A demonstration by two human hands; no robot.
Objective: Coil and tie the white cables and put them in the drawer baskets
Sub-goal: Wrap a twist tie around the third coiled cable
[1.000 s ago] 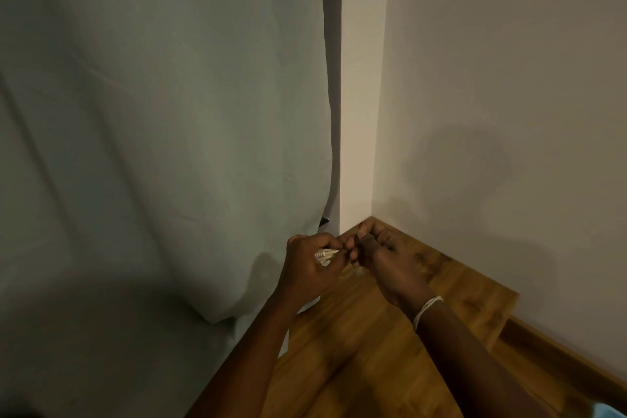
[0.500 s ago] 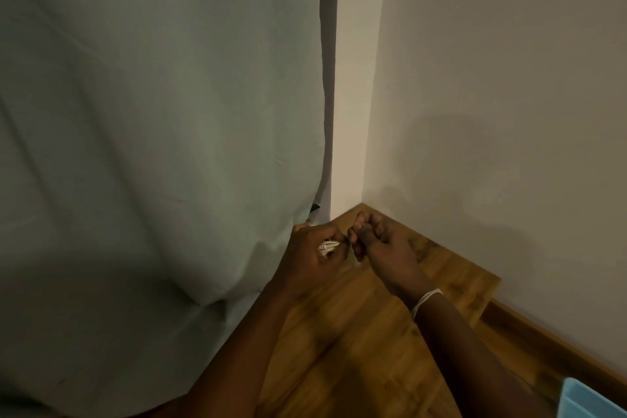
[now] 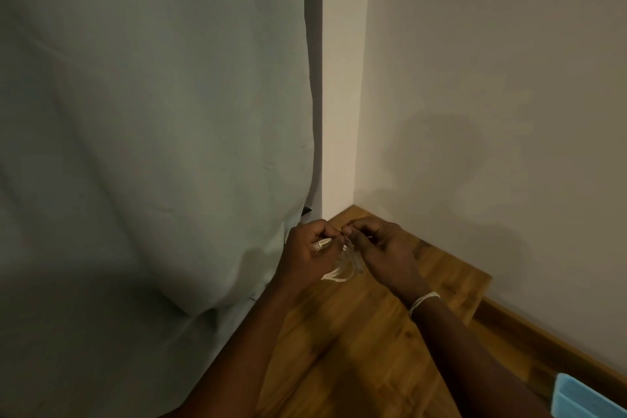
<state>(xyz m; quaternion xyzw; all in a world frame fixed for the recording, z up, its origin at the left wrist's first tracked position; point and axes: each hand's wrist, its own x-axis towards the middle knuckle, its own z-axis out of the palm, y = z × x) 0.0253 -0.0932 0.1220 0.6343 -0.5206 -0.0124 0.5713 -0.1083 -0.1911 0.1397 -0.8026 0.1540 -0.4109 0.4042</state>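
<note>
Both hands meet over the wooden floor in the corner, and the cable is right there between them. The left hand has its grip closed round the bunched strands: you can see a tight white bundle poking out between thumb and fingers, running roughly left to right. The right hand pinches narrowly at that same spot with its fingertips, though exactly what it holds, a loose end or a tie, is too small to tell.

Below the pinch the cable droops in thin, pale loops, hanging just under the two hands and clear of the floor. So the coil lies straight down from the grip, its long axis near vertical, with the left hand carrying it and the right working the knot. My read: this is the tying step.

The cable looks slim, smooth and limp. The floor is glossy warm planks; a matte grey curtain falls in soft folds on the left. A light blue ribbed basket peeks in at bottom right, nearer the right arm.
</note>
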